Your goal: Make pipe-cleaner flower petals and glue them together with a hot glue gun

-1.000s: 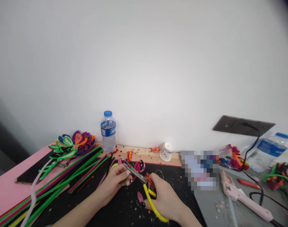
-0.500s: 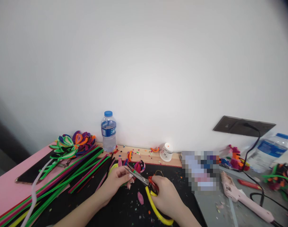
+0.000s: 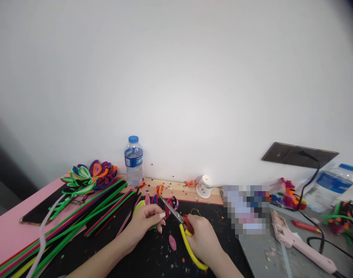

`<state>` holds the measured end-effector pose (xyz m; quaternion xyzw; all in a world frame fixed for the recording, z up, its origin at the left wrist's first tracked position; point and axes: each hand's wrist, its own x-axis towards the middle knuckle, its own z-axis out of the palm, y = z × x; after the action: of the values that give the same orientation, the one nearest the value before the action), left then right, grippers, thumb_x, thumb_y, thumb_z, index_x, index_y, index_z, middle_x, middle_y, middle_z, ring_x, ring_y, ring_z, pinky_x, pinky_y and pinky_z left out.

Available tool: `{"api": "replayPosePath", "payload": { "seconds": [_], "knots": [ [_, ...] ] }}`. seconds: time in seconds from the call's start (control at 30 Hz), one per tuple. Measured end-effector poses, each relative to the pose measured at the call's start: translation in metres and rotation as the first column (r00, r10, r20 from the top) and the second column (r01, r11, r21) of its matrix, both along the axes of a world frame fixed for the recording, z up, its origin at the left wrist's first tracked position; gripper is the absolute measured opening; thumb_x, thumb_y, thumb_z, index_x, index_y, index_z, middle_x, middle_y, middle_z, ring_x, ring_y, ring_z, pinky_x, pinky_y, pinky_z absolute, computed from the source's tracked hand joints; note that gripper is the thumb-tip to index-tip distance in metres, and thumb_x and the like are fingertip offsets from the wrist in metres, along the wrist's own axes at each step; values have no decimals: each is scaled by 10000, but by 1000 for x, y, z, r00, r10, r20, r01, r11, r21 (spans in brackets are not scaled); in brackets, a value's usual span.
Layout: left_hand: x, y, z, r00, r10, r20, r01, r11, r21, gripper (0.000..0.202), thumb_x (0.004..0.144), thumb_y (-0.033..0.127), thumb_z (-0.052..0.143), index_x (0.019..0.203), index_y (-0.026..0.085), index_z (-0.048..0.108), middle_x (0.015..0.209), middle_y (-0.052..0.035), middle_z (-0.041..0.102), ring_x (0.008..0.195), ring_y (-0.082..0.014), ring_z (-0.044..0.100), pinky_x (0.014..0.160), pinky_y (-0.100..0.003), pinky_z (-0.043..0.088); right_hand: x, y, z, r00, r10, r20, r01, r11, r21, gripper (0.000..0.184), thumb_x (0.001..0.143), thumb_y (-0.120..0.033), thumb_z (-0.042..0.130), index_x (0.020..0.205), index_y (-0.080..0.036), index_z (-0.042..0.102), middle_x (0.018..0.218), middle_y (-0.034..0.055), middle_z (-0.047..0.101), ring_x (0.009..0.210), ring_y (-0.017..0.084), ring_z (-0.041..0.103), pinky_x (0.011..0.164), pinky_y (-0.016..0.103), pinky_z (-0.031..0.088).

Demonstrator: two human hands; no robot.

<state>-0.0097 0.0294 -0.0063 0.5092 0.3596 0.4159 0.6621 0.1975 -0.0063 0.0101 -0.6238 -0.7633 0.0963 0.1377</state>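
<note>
My right hand (image 3: 204, 237) grips scissors (image 3: 176, 215) by their red and yellow handles, blades pointing up and left. Just left of the blades, my left hand (image 3: 146, 220) is closed in a pinch. Whatever lies between its fingertips is too small to make out. Around the left hand, partly covered by it, are yellow-green and pink fuzzy petal shapes (image 3: 147, 199). A dark pink and black fuzzy bundle (image 3: 173, 202) lies behind the scissor blades. Below them, a loose pink petal piece (image 3: 172, 242) rests on the black mat (image 3: 153, 262).
Pipe cleaners (image 3: 86, 224) and fuzzy flowers (image 3: 84, 179) lie at left. A water bottle (image 3: 133, 162) and an upturned paper cup (image 3: 204, 187) stand by the wall. At right are a pink glue gun (image 3: 304, 247), its black cord, a red cutter (image 3: 306, 226) and another bottle (image 3: 334, 185).
The scissor blades have moved off my left fingertips, slightly up and right, and look closer together. Tiny coloured specks now show against the wall. My left hand has barely moved.
</note>
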Motion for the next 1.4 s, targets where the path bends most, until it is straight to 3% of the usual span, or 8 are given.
{"api": "replayPosePath", "payload": {
  "seconds": [0.27, 0.47, 0.73, 0.83, 0.93, 1.07, 1.2, 1.4],
  "knots": [
    [0, -2, 4, 990, 115, -77, -114, 993, 16, 210, 725, 372, 665, 737, 163, 651, 682, 9, 625, 674, -134, 526, 657, -227, 388, 12, 9, -2, 960, -280, 10, 279, 960, 34, 30, 749, -220, 519, 742, -201, 541, 781, 52, 629, 720, 230, 621, 560, 263, 337],
    [2, -2, 4, 992, 127, -12, -128, 989, -76, 229, 685, 378, 702, 755, 162, 678, 777, 5, 606, 724, -133, 509, 667, -223, 372, 15, 11, -10, 947, -317, -51, 319, 947, 46, 107, 760, -233, 529, 849, -174, 540, 890, 97, 591, 814, 267, 605, 649, 319, 424],
    [4, -5, 2, 990, 138, 33, -133, 983, -129, 251, 610, 285, 770, 788, 168, 638, 691, 37, 571, 675, -109, 497, 604, -196, 386, 16, 10, -5, 966, -191, -175, 229, 945, 235, 37, 773, -207, 515, 799, -184, 500, 837, 82, 563, 837, 264, 542, 751, 378, 426],
    [5, -5, 1, 992, 89, 87, -76, 987, -143, 232, 647, 264, 750, 793, 180, 591, 699, 45, 562, 677, -104, 509, 618, -199, 415, 11, 3, 5, 966, -8, -257, 84, 955, 284, 67, 817, -172, 447, 825, -187, 512, 829, 66, 565, 816, 233, 537, 729, 348, 421],
    [7, -7, 1, 991, 53, 125, -34, 989, -142, 248, 660, 240, 744, 797, 190, 543, 713, 48, 571, 673, -104, 531, 635, -217, 443, 0, -7, 8, 930, 191, -314, -119, 965, 233, 93, 824, -144, 438, 827, -190, 518, 788, 41, 563, 751, 193, 536, 671, 292, 418],
    [12, -11, -2, 994, -5, 111, 15, 996, -86, 247, 660, 225, 744, 756, 184, 520, 713, 47, 589, 643, -97, 551, 608, -209, 446, -18, -17, 2, 910, 300, -286, -268, 952, 147, 52, 787, -154, 515, 748, -187, 507, 738, 22, 550, 699, 177, 517, 617, 260, 394],
    [14, -13, -3, 999, -33, -21, 34, 999, 29, 168, 697, 247, 708, 736, 167, 566, 663, 26, 634, 629, -117, 587, 599, -215, 444, -21, -15, -6, 889, 257, -379, -225, 966, 127, 203, 858, -129, 422, 671, -189, 473, 670, -4, 524, 631, 139, 502, 586, 226, 376],
    [13, -16, 4, 968, -110, -227, 141, 982, 125, 148, 785, 285, 597, 811, 150, 652, 707, -28, 710, 672, -174, 647, 634, -261, 471, -15, -11, -14, 876, 194, -441, -117, 974, 195, 254, 887, -170, 382, 641, -192, 441, 620, -17, 486, 581, 129, 477, 534, 217, 347]
  ]
}}
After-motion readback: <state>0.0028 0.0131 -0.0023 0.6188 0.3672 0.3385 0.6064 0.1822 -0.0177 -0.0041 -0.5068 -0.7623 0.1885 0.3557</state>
